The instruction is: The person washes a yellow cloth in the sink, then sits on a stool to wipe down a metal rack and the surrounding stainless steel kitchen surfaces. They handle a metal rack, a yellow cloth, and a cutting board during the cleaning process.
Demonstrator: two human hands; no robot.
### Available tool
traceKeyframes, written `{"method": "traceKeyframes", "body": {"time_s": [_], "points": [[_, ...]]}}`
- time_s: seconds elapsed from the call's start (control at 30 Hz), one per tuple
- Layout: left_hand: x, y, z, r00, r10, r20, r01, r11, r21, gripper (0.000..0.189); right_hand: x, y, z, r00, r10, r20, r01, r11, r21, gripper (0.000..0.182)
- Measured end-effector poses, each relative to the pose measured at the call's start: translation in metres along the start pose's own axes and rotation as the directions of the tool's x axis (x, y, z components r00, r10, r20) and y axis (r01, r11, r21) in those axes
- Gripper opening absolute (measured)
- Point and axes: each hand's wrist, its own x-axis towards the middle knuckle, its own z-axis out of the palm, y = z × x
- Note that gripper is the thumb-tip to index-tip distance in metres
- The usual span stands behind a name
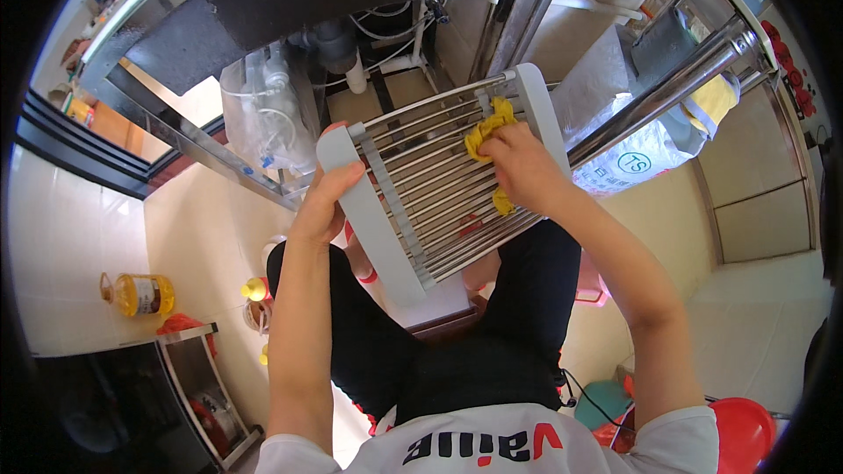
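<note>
A dish rack with steel rods and pale grey plastic ends [382, 217] is held tilted above the person's lap. My left hand [328, 201] grips its left end piece, with the thumb on top of the plastic. At the rack's right part, my right hand [520, 168] pinches a crumpled yellow cloth [487, 128] against the rods. Part of the cloth shows below that hand, near the lower rods. The fingertips of my right hand are partly hidden in the cloth.
Ahead are a metal frame [197, 131], drain pipes [332, 46] and a bagged fitting [270, 112]. A steel tube [665, 89] and a large white sack [612, 151] stand at the right. An oil bottle [146, 294] is on the left; a red basin [744, 434] lies lower right.
</note>
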Motion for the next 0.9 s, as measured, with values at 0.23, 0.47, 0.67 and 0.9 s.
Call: {"method": "traceKeyframes", "body": {"time_s": [0.23, 0.47, 0.67, 0.9], "points": [[0.002, -0.004, 0.002, 0.997, -0.067, -0.029, 0.065, 0.996, -0.067, 0.069, -0.014, -0.036, 0.033, 0.982, -0.060, 0.179, -0.009, 0.932, 0.363, 0.027], [-0.004, -0.001, 0.007, 0.996, 0.005, -0.089, -0.004, 1.000, 0.006, 0.063, 0.004, -0.082, 0.038, 0.844, -0.236, 0.481, -0.099, 0.813, 0.574, 0.018], [-0.006, -0.002, 0.001, 1.000, 0.008, -0.028, -0.007, 0.999, 0.032, 0.073, -0.003, -0.055, 0.026, 0.689, -0.292, 0.663, -0.028, 0.904, 0.427, 0.023], [-0.007, 0.002, 0.002, 0.999, 0.036, 0.004, -0.036, 0.999, 0.024, 0.075, -0.009, 0.000, -0.010, 0.670, 0.098, 0.736, -0.094, 0.994, -0.047, 0.025]]}}
